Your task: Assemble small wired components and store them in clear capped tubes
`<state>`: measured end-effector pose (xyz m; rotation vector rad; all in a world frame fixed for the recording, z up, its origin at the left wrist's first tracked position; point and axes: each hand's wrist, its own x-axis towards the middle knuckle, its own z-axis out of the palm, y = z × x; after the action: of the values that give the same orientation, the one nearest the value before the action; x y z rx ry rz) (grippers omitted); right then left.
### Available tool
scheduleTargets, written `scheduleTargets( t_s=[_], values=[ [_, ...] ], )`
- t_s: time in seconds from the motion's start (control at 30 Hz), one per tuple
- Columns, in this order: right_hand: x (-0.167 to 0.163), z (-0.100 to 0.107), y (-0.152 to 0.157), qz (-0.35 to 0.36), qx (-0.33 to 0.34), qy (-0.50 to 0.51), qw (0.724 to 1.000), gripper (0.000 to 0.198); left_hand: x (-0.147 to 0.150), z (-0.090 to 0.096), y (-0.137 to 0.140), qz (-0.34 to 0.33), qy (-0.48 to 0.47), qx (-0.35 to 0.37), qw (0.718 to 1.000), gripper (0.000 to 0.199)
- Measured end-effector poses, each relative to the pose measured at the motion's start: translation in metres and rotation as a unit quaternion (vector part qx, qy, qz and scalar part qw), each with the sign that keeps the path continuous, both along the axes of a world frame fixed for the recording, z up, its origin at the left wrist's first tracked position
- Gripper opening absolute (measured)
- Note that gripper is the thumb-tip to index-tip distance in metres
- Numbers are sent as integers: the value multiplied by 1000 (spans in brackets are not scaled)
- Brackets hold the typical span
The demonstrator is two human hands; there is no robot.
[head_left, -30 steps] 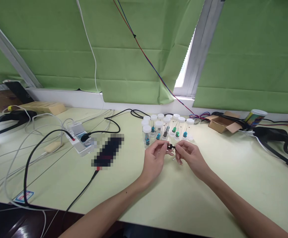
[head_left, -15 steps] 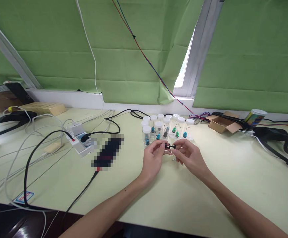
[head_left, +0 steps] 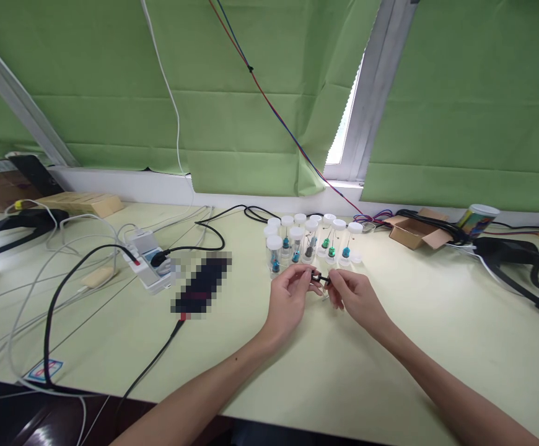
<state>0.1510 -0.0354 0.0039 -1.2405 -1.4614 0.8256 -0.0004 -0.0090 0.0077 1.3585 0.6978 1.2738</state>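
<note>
Between both hands is a small black part shaped like a short rod with wider ends. My left hand pinches its left end between thumb and fingers. At its right end, the fingertips of my right hand are closed on it. A thin pale piece shows just below the part, near the right fingers; its kind is unclear. Right behind the hands stand several clear vials with white caps, each with a blue, green or grey piece and thin wires inside.
A white cap lies by the vials. On the left are a power strip, a blurred-out dark device and tangled cables. An opened cardboard box, a can and a black strap frame sit to the right.
The black part has tilted, its right end now lower. My right hand has shifted slightly downward, and its fingers have drawn closer together. My left hand has barely moved.
</note>
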Motion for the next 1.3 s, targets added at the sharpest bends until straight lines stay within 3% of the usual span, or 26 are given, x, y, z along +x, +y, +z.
scheduleTargets(
  t_s=[0.13, 0.37, 0.67, 0.83, 1.3],
  values=[
    [0, 0, 0, 2, 13, 28, 1000, 28, 0, 1, 1, 21, -1, -5, 1000, 17],
    [-2, -1, -1, 10, 20, 15, 1000, 26, -1, 0, 2, 17, -1, -4, 1000, 19],
    [-1, -2, -1, -6, 4, -21, 1000, 43, 0, 0, 0, 1, -4, -4, 1000, 19],
    [-2, -3, -1, -5, 17, 8, 1000, 29, 0, -2, 2, 24, -9, -15, 1000, 17],
    [-2, -4, -2, 6, 15, -18, 1000, 35, 0, -1, 0, 5, -16, -22, 1000, 20]
  ],
)
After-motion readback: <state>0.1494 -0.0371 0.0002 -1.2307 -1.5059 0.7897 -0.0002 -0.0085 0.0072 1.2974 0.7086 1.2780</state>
